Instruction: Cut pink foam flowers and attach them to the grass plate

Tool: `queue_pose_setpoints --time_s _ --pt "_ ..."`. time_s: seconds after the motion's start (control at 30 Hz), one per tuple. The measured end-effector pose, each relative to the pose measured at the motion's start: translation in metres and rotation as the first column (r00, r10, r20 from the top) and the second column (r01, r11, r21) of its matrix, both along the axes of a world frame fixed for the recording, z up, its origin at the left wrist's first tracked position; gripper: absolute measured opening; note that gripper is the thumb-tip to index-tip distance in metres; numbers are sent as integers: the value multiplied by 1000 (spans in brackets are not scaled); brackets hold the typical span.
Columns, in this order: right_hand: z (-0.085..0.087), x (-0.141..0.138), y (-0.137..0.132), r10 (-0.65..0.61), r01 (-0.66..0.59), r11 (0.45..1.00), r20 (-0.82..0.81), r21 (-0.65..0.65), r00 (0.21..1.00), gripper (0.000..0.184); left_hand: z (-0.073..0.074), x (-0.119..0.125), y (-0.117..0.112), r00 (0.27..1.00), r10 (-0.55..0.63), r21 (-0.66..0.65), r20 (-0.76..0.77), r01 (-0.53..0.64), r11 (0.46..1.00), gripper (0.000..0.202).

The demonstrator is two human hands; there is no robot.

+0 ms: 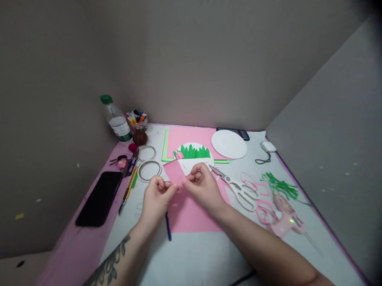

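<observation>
Between my two hands is a small piece of pink paper point(174, 172), raised above the table. My left hand point(157, 199) pinches its lower left edge with thumb and fingers. On the other side, my right hand point(205, 188) pinches its right edge, fingers curled. Below them lies a larger pink sheet point(194, 221). Just behind is a white paper disc point(195, 163) with green paper grass point(195, 152) and a bit of pink on it. White-handled scissors point(240, 191) rest to the right of my right hand. A blue pen point(168, 226) lies beneath my left wrist.
Tape rolls point(149, 171), pencils point(128, 190) and a black phone point(100, 199) lie at left. A bottle point(116, 123) stands behind them. On the right are a white disc point(229, 144), green paper strips point(280, 185) and a pink glue gun point(285, 224). Grey walls enclose the table.
</observation>
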State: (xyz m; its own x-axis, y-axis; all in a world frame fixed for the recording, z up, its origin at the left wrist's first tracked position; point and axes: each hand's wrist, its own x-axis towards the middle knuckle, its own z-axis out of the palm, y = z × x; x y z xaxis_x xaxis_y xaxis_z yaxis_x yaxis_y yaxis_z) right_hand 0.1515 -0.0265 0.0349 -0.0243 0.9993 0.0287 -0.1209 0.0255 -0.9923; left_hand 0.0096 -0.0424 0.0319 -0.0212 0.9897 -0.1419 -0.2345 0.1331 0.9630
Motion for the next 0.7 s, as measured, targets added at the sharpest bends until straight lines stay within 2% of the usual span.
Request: queue_pose_setpoints --time_s 0.17,0.23,0.3,0.4,0.43,0.47,0.53,0.6,0.63,0.67,0.7 --pt "4 9 11 -147 148 988 -10 46 989 27 -2 -6 5 994 49 8 -97 -48 999 37" --pt "3 7 13 -95 94 995 7 33 995 32 -6 -6 6 987 8 3 -158 -7 1000 34" --pt "1 5 13 -1 1 1000 60 -4 998 35 -11 -7 7 974 -84 -25 -209 81 996 32" --pt "2 9 14 30 -26 999 148 -27 989 26 -17 -12 9 911 -183 -28 -369 186 982 26" --pt "3 13 14 11 -8 1000 172 -16 985 23 -18 -14 10 858 -166 6 -486 193 981 23" --pt "4 18 13 -13 14 1000 200 -2 980 22 -18 -17 11 768 -116 54 -630 192 980 21" --pt "3 32 10 -46 46 999 293 9 955 22 -17 -21 15 491 -9 129 -871 246 961 21" --pt "-2 45 4 -20 35 999 416 -28 909 21 -15 -22 21 240 38 119 -970 330 936 23" --pt "-7 51 1 5 25 998 467 -58 884 21 -15 -21 24 168 31 92 -985 367 926 23" --pt "-13 56 -3 25 20 997 511 -81 859 21 -15 -20 27 141 5 61 -990 394 917 23" --pt "-20 61 -6 33 20 996 553 -90 832 21 -16 -20 31 146 -31 33 -989 416 909 23"
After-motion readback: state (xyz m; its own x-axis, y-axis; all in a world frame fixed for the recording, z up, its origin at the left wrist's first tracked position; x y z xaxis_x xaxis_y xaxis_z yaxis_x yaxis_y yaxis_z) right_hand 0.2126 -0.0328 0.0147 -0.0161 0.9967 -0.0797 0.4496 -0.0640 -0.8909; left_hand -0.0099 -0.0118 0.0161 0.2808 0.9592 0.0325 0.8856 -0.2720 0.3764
